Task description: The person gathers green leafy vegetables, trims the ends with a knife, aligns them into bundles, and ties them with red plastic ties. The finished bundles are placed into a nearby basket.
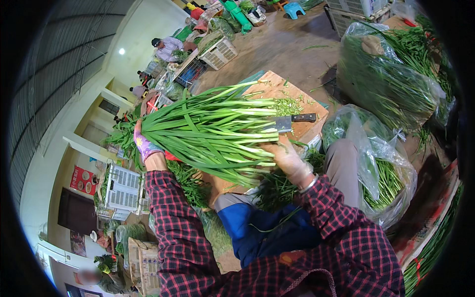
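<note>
A large fanned bunch of garlic chives point(207, 126) spans the space before me, pale cut stems to the right and leaves to the left. My left hand point(144, 143), in a purple flowered glove, grips it near the leafy end. Against the lower stem ends is my right hand point(287, 157), in a thin translucent glove; it is slightly blurred and its grip is unclear. Behind the stems lies a wooden board point(310, 102). On it rest a cleaver point(302, 118), its blade partly covered by the stems, and chopped stem bits point(289, 105).
Plastic bags of greens point(386, 74) stand at the right, with an open bag point(386, 182) beside my knee. More greens point(189, 182) lie below the bunch. White plastic crates point(124, 185) stand at the left. A person point(170, 48) sits farther off among vegetables.
</note>
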`<state>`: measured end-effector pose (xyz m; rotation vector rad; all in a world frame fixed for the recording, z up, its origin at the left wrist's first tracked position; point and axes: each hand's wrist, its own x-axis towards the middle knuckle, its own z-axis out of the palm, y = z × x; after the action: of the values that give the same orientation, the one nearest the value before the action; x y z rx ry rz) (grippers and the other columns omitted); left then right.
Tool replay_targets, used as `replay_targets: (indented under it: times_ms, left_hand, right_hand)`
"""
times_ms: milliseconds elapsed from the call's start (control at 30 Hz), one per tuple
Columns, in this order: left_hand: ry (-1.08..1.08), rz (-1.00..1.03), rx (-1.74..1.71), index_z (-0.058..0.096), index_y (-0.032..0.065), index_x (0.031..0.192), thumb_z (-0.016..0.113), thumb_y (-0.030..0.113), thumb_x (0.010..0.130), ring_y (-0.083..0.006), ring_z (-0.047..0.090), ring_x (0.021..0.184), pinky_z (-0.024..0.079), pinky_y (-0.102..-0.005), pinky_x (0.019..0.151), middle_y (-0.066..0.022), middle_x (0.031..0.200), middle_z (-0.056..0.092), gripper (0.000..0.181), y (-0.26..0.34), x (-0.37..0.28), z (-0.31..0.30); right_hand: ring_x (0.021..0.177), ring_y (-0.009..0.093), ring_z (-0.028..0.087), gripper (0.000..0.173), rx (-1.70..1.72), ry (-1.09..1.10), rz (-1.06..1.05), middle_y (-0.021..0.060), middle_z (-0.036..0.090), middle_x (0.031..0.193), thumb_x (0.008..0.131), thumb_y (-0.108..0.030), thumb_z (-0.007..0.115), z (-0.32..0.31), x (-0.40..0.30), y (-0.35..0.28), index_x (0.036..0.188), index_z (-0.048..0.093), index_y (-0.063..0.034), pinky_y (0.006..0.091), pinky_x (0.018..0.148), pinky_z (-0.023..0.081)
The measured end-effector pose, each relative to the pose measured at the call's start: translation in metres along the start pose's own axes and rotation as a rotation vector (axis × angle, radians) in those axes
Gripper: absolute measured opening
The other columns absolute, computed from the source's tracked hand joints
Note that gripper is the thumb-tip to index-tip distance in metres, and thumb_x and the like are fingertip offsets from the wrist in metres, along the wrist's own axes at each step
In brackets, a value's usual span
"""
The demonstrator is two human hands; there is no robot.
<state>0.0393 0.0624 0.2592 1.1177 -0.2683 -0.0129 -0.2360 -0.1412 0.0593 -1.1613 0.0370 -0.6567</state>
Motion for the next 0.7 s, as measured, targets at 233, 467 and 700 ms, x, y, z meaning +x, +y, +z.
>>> replay_targets:
  times_ms: [233,467,700]
  left_hand:
    - [0.073,0.060,0.015,0.062,0.0008,0.103,0.055,0.030,0.085,-0.0322,0.064,0.085,0.052,-0.0429,0.079,-0.0158,0.102,0.066,0.034,0.019,0.002,-0.012]
    - [-0.008,0.018,-0.063,0.060,0.0000,0.103,0.057,0.026,0.085,-0.0323,0.064,0.085,0.053,-0.0430,0.078,-0.0160,0.101,0.065,0.032,-0.011,-0.003,0.002]
    - [-0.047,-0.019,-0.031,0.058,-0.0009,0.107,0.055,0.028,0.086,-0.0323,0.063,0.089,0.052,-0.0426,0.082,-0.0174,0.104,0.065,0.036,0.004,-0.031,0.031]
  right_hand:
    - [0.077,0.034,0.062,0.026,-1.143,0.086,0.097,0.0183,0.064,0.079,0.082,-0.021,0.064,-0.064,-0.074,0.010,0.098,0.063,-0.0007,0.0380,0.068,0.050]
    - [0.096,0.029,0.060,0.037,-0.647,-0.137,-0.100,0.0169,0.065,0.104,0.081,-0.027,0.069,-0.008,-0.009,-0.059,0.112,0.063,-0.0064,0.0320,0.083,0.047]
    - [0.111,0.016,0.052,0.033,0.013,-0.317,-0.071,0.0078,0.057,0.126,0.091,-0.012,0.057,0.010,0.008,0.003,0.121,0.058,-0.0002,0.0280,0.097,0.040]
